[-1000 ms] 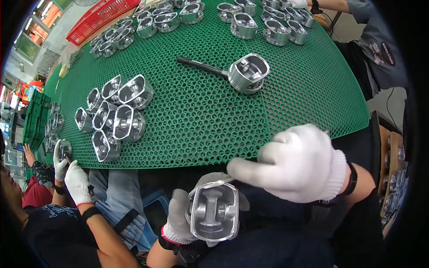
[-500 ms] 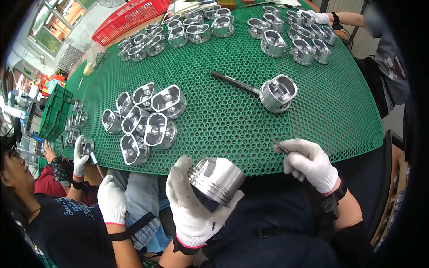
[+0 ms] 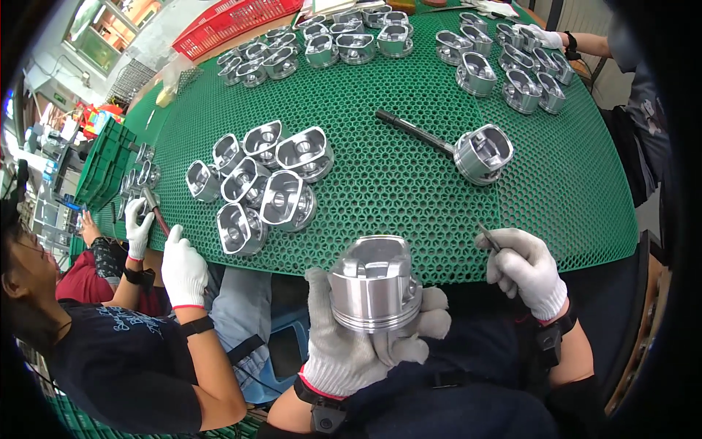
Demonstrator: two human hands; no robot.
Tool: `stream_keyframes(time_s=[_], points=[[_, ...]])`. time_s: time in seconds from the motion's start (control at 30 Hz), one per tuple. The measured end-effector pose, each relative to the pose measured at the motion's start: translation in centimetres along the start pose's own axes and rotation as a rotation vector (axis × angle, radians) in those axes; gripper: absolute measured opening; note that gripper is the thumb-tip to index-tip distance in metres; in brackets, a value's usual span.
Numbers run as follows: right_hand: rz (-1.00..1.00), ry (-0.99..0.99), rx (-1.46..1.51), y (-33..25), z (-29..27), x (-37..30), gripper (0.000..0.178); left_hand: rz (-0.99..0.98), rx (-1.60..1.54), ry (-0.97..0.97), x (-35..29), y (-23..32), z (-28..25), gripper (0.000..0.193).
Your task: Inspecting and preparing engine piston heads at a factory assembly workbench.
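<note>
A shiny metal piston (image 3: 373, 289) rests in my gloved left hand (image 3: 347, 362) just off the table's near edge. Its ring grooves are at the bottom, and the thumb and fingers cup it from below and both sides. To the right, my gloved right hand (image 3: 530, 274) is closed around a thin, dark, pointed metal tool (image 3: 489, 238), whose tip sticks out to the left; its exact kind is unclear. Beyond the hands, another piston (image 3: 482, 155) stands on the green mat (image 3: 380, 197), with a black rod-shaped tool (image 3: 415, 133) reaching up to its side.
Several pistons (image 3: 287, 201) cluster left of centre, and more (image 3: 356, 47) line the far side. At left, a co-worker's gloved hand (image 3: 183, 267) is near a handled tool (image 3: 159, 214). Another person's gloved hand (image 3: 541, 36) touches far-right pistons. A red basket (image 3: 234, 25) and green crates (image 3: 106, 157) stand behind.
The piston in my left hand has turned from tilted to nearly upright, and the hand now cups it from beneath. My right hand keeps its grip. The whole view has shifted slightly.
</note>
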State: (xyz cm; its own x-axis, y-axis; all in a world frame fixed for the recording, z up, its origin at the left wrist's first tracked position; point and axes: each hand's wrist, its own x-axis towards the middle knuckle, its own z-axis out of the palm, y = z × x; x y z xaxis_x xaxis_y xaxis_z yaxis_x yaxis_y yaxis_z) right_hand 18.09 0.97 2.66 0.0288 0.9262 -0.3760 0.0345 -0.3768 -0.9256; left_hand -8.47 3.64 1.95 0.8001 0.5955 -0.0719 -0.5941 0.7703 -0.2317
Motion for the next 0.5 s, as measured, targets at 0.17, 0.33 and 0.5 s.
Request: stream_keyframes(time_s=[0.17, 0.33, 0.5], points=[[-0.012, 0.012, -0.015, -0.2, -0.1, -0.4, 0.036, 0.203, 0.285, 0.028, 1.2, 0.8, 0.0, 0.085], [0.065, 0.003, -0.049, -1.5, 0.4, 0.0, 0.036, 0.586, 1.17, 0.347, 2.8, 4.6, 0.3, 0.064], [-0.39, 0.243, -0.589, -2.2, -0.7, 2.3, 0.047, 0.761, 1.602, 0.533, 4.2, 6.7, -0.1, 0.038]])
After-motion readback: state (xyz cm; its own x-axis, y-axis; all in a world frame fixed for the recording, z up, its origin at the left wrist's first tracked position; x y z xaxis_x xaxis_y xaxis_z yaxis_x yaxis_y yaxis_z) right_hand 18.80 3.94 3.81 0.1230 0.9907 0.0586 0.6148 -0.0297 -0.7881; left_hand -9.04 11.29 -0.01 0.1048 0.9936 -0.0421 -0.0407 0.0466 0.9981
